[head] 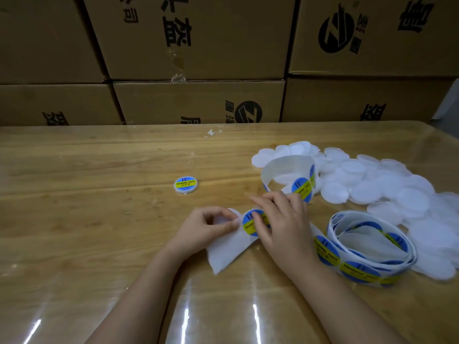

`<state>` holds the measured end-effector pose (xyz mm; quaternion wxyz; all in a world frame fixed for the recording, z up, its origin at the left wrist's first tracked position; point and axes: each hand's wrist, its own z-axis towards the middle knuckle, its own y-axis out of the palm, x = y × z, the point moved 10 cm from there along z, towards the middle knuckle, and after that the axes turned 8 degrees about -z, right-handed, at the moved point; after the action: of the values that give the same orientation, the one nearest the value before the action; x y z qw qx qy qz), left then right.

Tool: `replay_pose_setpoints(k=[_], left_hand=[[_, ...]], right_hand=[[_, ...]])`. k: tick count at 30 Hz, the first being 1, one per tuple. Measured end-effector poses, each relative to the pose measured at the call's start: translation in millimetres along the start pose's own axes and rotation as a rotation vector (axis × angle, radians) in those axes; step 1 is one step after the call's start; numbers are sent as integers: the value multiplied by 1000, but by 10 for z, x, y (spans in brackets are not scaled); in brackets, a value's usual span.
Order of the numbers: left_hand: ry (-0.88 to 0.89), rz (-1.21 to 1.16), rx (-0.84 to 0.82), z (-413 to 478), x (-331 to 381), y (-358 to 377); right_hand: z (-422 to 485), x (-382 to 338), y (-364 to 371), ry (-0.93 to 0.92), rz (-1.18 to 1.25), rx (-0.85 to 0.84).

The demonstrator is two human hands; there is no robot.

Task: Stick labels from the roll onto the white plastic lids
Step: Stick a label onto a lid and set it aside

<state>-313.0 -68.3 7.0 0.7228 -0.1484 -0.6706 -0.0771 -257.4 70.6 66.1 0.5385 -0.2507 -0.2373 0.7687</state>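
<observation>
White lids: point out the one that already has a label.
The lone lid left of the pile, apart on the table: it bears a blue-and-yellow label; the piled ones are bare white.

Fingers [259,227] of the right hand [283,219] cover part of a label [248,217] on the strip [228,249], the pile of lids [360,189] runs past the right edge, and the boxes [198,45] are cut by the top.
</observation>
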Motion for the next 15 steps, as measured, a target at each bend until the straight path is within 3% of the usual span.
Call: replay_pose_setpoints(k=[10, 15], left_hand=[[42, 38, -30, -8, 22, 35], [-52, -164, -78, -18, -44, -3]], right_hand=[[26, -9, 22, 32, 378, -30], [14, 32, 104, 76, 530, -108]])
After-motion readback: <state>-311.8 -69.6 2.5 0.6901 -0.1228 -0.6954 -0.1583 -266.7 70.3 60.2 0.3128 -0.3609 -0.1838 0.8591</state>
